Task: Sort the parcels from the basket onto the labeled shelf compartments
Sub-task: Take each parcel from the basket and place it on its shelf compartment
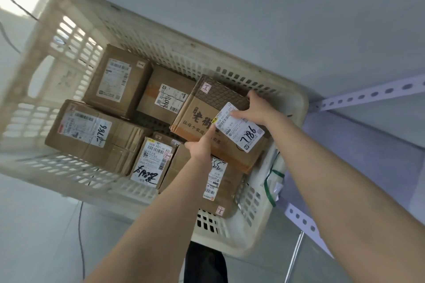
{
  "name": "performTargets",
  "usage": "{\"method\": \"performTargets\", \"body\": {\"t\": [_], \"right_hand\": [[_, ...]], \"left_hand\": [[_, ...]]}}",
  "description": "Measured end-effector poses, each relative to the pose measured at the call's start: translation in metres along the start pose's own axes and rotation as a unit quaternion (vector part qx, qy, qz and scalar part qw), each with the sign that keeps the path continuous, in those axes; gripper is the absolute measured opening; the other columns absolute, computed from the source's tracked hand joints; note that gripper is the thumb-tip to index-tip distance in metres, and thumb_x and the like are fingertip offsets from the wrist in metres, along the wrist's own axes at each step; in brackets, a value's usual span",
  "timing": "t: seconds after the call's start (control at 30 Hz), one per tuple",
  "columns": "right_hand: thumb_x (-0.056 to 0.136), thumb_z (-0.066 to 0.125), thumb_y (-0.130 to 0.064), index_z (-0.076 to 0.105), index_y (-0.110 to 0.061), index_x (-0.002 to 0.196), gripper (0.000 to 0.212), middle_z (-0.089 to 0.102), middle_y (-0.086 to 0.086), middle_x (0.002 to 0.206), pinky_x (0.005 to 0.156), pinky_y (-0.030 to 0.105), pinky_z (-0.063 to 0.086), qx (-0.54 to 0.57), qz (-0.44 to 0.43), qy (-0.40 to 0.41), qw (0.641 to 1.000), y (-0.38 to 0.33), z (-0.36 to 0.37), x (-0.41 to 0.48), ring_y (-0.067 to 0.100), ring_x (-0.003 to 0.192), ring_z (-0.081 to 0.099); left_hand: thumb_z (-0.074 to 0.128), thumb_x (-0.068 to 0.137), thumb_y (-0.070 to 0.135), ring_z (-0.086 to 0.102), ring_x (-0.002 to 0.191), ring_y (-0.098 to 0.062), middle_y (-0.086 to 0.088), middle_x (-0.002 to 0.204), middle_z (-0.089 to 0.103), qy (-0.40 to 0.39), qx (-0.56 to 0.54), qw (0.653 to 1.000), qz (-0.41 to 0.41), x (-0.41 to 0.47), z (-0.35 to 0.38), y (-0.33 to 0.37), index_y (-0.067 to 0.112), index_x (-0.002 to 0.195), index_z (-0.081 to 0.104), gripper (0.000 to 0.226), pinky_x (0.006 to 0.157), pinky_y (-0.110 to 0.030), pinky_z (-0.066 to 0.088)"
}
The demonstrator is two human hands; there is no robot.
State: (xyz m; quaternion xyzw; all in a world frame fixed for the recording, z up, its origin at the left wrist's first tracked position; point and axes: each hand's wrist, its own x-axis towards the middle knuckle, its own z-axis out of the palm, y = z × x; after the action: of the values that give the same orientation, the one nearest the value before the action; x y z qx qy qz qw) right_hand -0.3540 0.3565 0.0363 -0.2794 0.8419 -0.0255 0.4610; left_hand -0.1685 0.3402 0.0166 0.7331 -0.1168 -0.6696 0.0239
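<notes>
Parcel (pixel 197 119) location: right-hand end of the basket (pixel 296 103), uppermost, resting tilted on the other parcels (pixel 92 135) with its far long edge close to the basket's far wall. Its white shipping label (pixel 246 133), hand-marked 7786, faces up.

Orientation: the long axis runs roughly parallel to the basket's long walls, away to the left and nearer to the right. The two hands are set across the short axis, one on each long side.

Hand state:
- The left hand (pixel 202 145) grips the near long edge. One digit lies up along the top face toward the label, and the remaining fingers appear curled below the edge.
- The right hand (pixel 255 108) grips the far long edge. The thumb lies flat across the upper end of the label, and the fingers wrap over the far side.

Neither hand is nearer, since both are in contact with the parcel. The shelf frame (pixel 368 96) stands just beyond the basket's right end, on the side of the right arm. The lift therefore most likely goes up clear of the rim, then swings right, with the right hand leading.

A small pink sticker (pixel 205 87) at the far corner appears to read 2. No compartment labels are visible.
</notes>
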Motion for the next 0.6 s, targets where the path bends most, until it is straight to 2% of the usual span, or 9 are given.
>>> {"method": "performTargets", "body": {"t": [0.07, 0.2, 0.27, 0.37, 0.5, 0.6], "right_hand": [[0.074, 0.08, -0.046, 0.032, -0.01, 0.141, 0.09, 0.049, 0.01, 0.141, 0.089, 0.035, 0.048, 0.005, -0.005, -0.015, 1.0, -0.002, -0.006, -0.002, 0.027, 0.12, 0.055], [0.062, 0.085, -0.052, 0.036, -0.013, 0.147, 0.106, 0.046, 0.007, 0.148, 0.106, 0.04, 0.043, -0.032, -0.024, -0.036, 0.999, -0.01, -0.019, -0.01, 0.024, 0.131, 0.048], [0.047, 0.084, -0.063, 0.049, -0.018, 0.139, 0.108, 0.057, 0.003, 0.138, 0.103, 0.041, 0.047, -0.042, -0.037, -0.056, 0.997, -0.015, -0.025, -0.016, 0.021, 0.123, 0.056], [0.042, 0.083, -0.067, 0.06, -0.022, 0.127, 0.1, 0.065, -0.001, 0.123, 0.099, 0.041, 0.051, -0.038, -0.031, -0.069, 0.996, -0.028, -0.036, -0.034, 0.021, 0.113, 0.062], [0.023, 0.085, -0.073, 0.052, -0.024, 0.135, 0.127, 0.062, 0.0, 0.13, 0.098, 0.044, 0.05, 0.033, -0.018, -0.08, 0.996, -0.04, -0.041, -0.051, 0.02, 0.113, 0.063], [0.043, 0.091, -0.058, 0.056, -0.025, 0.127, 0.097, 0.07, -0.003, 0.114, 0.093, 0.042, 0.053, 0.121, -0.015, -0.112, 0.986, -0.048, -0.044, -0.074, 0.017, 0.097, 0.07]], "left_hand": [[0.084, 0.069, 0.041, 0.037, 0.136, -0.033, -0.012, 0.149, 0.036, 0.011, -0.03, 1.0, 0.003, -0.004, 0.004, -0.003, 0.018, 0.151, 0.01, 0.113, 0.113, -0.05, 0.031], [0.086, 0.069, 0.036, 0.048, 0.127, -0.027, -0.006, 0.137, 0.051, 0.005, -0.069, 0.997, 0.022, -0.014, 0.0, -0.004, 0.013, 0.143, 0.033, 0.094, 0.11, -0.046, 0.037], [0.085, 0.069, 0.037, 0.051, 0.124, -0.026, -0.004, 0.132, 0.054, 0.008, -0.074, 0.997, 0.031, -0.021, -0.005, -0.002, 0.013, 0.139, 0.04, 0.087, 0.108, -0.045, 0.04], [0.086, 0.064, 0.044, 0.052, 0.122, -0.025, -0.003, 0.131, 0.055, 0.007, -0.071, 0.996, 0.051, -0.036, -0.016, 0.005, 0.015, 0.138, 0.042, 0.09, 0.108, -0.047, 0.04], [0.086, 0.063, 0.046, 0.058, 0.111, -0.021, -0.001, 0.127, 0.059, -0.015, -0.075, 0.994, 0.076, -0.062, -0.033, 0.02, 0.017, 0.135, 0.045, 0.088, 0.102, -0.044, 0.045], [0.081, 0.072, 0.041, 0.058, 0.088, -0.012, 0.002, 0.114, 0.061, -0.033, -0.068, 0.992, 0.104, -0.089, -0.046, 0.031, 0.017, 0.132, 0.045, 0.074, 0.08, -0.035, 0.047]]}}
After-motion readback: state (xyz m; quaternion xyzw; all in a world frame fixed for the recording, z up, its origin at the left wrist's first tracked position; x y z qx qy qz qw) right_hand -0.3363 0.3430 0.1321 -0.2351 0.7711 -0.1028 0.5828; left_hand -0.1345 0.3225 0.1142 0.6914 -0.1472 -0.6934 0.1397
